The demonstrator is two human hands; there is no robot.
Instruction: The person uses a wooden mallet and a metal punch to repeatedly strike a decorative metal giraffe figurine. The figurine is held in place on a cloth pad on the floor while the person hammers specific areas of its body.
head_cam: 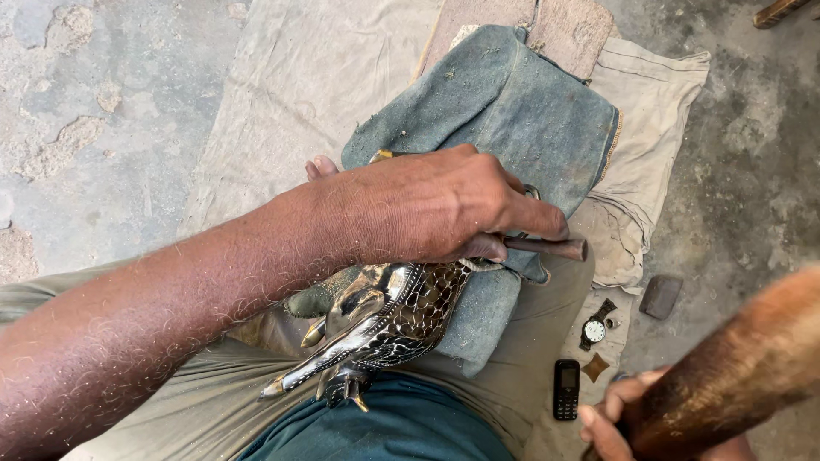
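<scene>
Blurred wooden mallet handle (735, 367) fills the lower right corner, the right hand (619, 418) wrapped in a closed grip around it. Left hand (427, 209), its grip pinched shut on a thin metal chisel (547, 248), rests over the silvery engraved bird figure (384, 320) lying on a blue-grey cloth pad (521, 111) across the lap. Right of that figure, a wristwatch (595, 327) and a small black phone (565, 388) lie on the floor sheet.

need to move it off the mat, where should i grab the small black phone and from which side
Grip the phone across its two long edges, coming straight down from above. It lies flat on the cloth, narrow and upright in view, with open cloth along both long sides.
</scene>
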